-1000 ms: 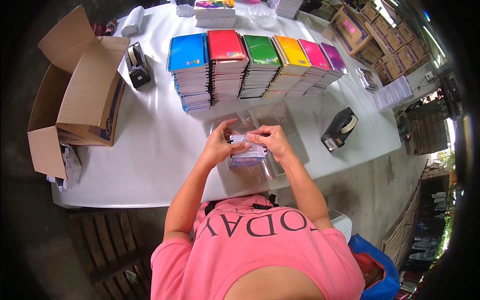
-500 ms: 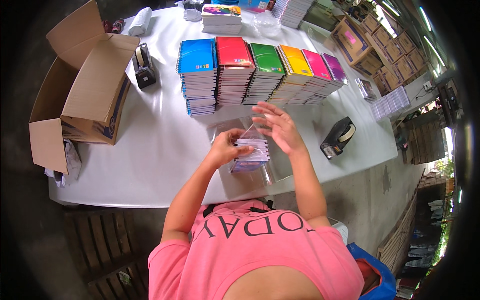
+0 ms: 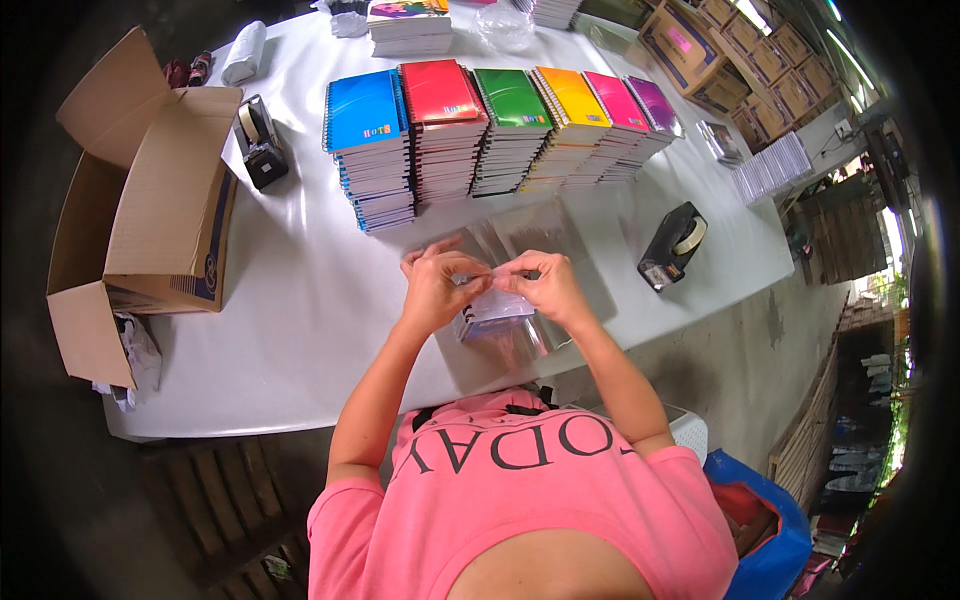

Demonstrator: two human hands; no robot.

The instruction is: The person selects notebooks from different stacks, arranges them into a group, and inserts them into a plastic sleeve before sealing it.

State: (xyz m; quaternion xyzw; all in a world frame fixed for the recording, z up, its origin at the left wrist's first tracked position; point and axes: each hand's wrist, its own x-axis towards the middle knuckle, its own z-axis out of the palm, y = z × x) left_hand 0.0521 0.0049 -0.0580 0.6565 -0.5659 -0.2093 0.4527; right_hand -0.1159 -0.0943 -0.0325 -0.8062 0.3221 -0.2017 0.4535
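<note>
A small stack of spiral notebooks [image 3: 497,326], partly wrapped in clear plastic film, sits at the front of the table before me. My left hand [image 3: 437,287] and my right hand [image 3: 545,285] meet above the stack, fingertips pinched close together on the film's edge. Its exact fold is hidden by my fingers. Beneath lies more clear plastic film [image 3: 560,235], flat on the white table [image 3: 290,350]. Just beyond stand tall piles of spiral notebooks with blue [image 3: 366,108], red [image 3: 436,92], green [image 3: 511,98], yellow [image 3: 571,96], pink [image 3: 615,100] and purple [image 3: 652,104] covers.
On the right stands a black tape dispenser [image 3: 672,245]; another tape dispenser [image 3: 260,145] is at the left, beside an open cardboard box [image 3: 165,200]. More books [image 3: 410,38] and a crumpled plastic bag [image 3: 505,27] lie at the back. Cartons [image 3: 690,55] are stacked beyond the table.
My right hand has come down from its raised, spread position to pinch at the film beside my left hand. The view has shifted slightly.
</note>
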